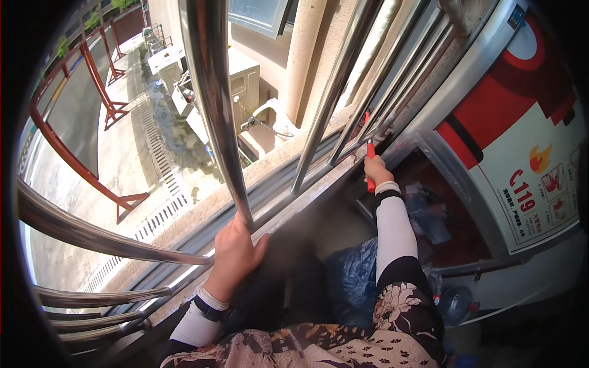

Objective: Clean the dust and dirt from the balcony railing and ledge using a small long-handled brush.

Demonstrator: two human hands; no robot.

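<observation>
My left hand (237, 255) rests over the bottom rail of a shiny metal window guard (271, 202), at the foot of an upright bar. Its fingers wrap the far side, and the thumb lies nearer to me. Further along, at the corner, my right hand (379, 170) holds a tool by its red handle (371, 185). A bright metal part shows above my fist, and more red (366, 117) appears beyond the lower rail. The bars partly hide the tool's far end, so its kind is unclear. Below the guard runs a pale stone windowsill (317, 198).
Right of my arm stands a fire-equipment cabinet (520, 184) with a printed front. A blue plastic bag (359, 271) and a clear plastic bottle (455, 303) lie low down. Outside are air-conditioner units (244, 87), a pipe (306, 60) and a red metal frame (69, 154).
</observation>
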